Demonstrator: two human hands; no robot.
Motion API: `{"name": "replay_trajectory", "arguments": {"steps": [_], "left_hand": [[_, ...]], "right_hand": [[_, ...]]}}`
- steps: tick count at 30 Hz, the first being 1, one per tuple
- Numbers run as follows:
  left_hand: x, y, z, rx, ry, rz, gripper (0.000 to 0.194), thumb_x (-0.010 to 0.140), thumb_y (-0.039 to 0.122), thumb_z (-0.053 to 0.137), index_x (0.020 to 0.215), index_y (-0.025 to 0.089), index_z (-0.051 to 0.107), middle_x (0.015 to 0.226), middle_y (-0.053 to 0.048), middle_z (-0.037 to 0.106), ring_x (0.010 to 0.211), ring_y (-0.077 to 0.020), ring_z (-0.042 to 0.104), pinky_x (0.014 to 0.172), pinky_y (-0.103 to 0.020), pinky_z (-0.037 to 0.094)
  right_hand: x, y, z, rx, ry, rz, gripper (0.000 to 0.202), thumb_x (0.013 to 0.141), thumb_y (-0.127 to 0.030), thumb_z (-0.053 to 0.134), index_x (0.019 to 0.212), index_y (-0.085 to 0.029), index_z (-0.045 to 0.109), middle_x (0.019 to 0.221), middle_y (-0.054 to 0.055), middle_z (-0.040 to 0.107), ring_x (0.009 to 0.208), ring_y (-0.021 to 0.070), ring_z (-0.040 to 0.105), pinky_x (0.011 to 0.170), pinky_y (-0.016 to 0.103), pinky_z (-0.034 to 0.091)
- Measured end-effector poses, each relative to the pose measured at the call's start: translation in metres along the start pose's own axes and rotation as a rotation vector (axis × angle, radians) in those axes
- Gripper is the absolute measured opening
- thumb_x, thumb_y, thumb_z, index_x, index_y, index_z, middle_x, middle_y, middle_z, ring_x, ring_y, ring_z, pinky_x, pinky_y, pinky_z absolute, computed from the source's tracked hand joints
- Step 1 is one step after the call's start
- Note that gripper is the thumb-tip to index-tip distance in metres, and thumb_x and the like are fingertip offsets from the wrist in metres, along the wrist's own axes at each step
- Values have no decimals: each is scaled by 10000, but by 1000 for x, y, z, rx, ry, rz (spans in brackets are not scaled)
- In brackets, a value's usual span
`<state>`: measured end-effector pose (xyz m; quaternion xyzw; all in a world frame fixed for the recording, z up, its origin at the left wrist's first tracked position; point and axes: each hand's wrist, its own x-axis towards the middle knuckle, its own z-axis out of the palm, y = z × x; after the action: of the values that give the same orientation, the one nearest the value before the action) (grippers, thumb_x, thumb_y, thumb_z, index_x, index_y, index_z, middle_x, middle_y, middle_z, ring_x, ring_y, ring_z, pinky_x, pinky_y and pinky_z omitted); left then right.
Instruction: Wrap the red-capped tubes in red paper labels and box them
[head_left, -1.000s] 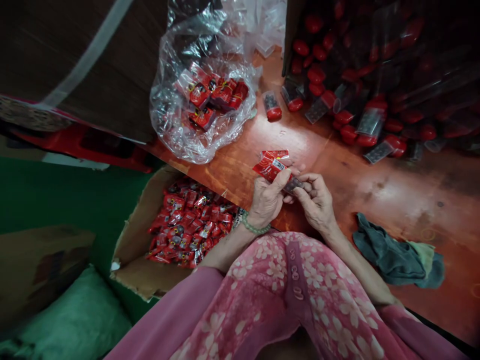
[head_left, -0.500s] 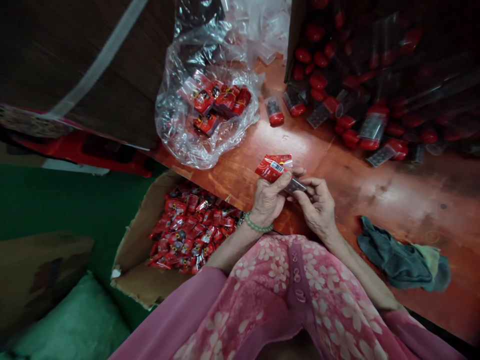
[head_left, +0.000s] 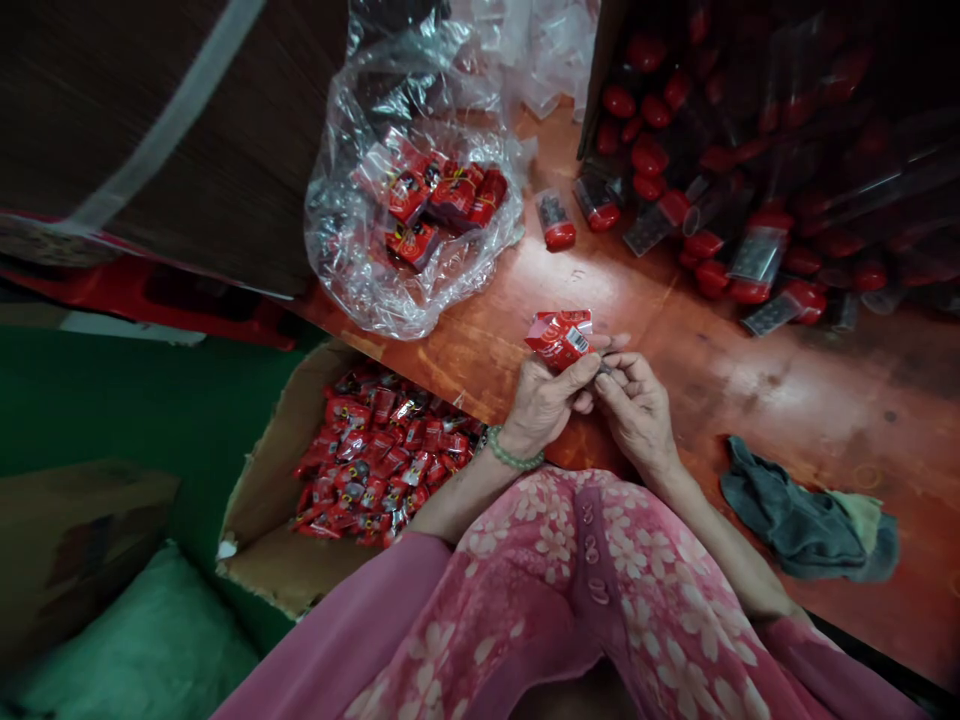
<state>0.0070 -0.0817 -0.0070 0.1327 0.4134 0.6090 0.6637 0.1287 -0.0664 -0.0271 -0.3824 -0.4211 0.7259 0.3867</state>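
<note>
A red printed packet with a barcode label is pinched in my left hand, which wears a green bead bracelet. My right hand meets it at the packet's lower right end, its thumb and fingers closed on the small end of a dark tube, most of which is hidden. Beyond my hands stands a clear tube with a red cap. Left of that, an open clear plastic bag holds several red packets.
An open cardboard box full of red wrapped pieces sits below the table's left edge. Many red-capped tubes are heaped at the back right. A dark green cloth lies on the red table at right.
The dark tube between my hands, plainly visible before, is now mostly hidden at the packet's end. The packet has turned and shifted slightly right, and my hands are closer together.
</note>
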Motion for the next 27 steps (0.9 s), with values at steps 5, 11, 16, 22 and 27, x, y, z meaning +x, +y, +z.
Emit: {"name": "replay_trajectory", "arguments": {"steps": [5, 11, 16, 22, 27], "left_hand": [[1, 2, -10, 72, -152, -50, 525, 736, 485, 854, 1134, 157, 763, 1171, -147, 783, 454, -15, 452, 475, -228, 399], [-2, 3, -5, -1, -88, 19, 732, 708, 635, 836, 1279, 204, 683, 1219, -162, 757, 761, -169, 697, 496, -224, 378], [-4, -12, -4, 4, -37, 51, 524, 770, 622, 801, 1028, 170, 740, 936, -91, 787, 587, -81, 565, 504, -198, 339], [-9, -26, -7, 126, -89, 76, 444, 835, 606, 749, 985, 189, 773, 889, -60, 765, 674, -94, 597, 605, -206, 411], [-12, -20, -2, 184, -123, 101, 473, 807, 648, 745, 947, 197, 785, 1168, -130, 771, 1062, -227, 706, 844, -302, 546]], "right_hand": [[1, 0, -2, 71, -28, 21, 338, 867, -470, 786, 970, -253, 548, 651, -68, 705, 534, 124, 685, 575, 245, 579], [1, -1, 0, 22, -21, 20, 372, 870, -521, 763, 1013, -258, 542, 633, -66, 703, 558, 149, 714, 613, 283, 621], [1, -1, 0, -20, 48, -85, 384, 817, -471, 819, 1019, -266, 565, 793, -66, 740, 504, 100, 678, 588, 254, 629], [3, 5, -11, -127, 89, -120, 390, 724, -464, 883, 919, -266, 609, 724, -75, 689, 463, 92, 594, 489, 239, 572], [8, 9, -16, -200, 121, -155, 468, 634, -604, 897, 754, -256, 609, 670, -54, 577, 506, 116, 553, 456, 265, 532]]}}
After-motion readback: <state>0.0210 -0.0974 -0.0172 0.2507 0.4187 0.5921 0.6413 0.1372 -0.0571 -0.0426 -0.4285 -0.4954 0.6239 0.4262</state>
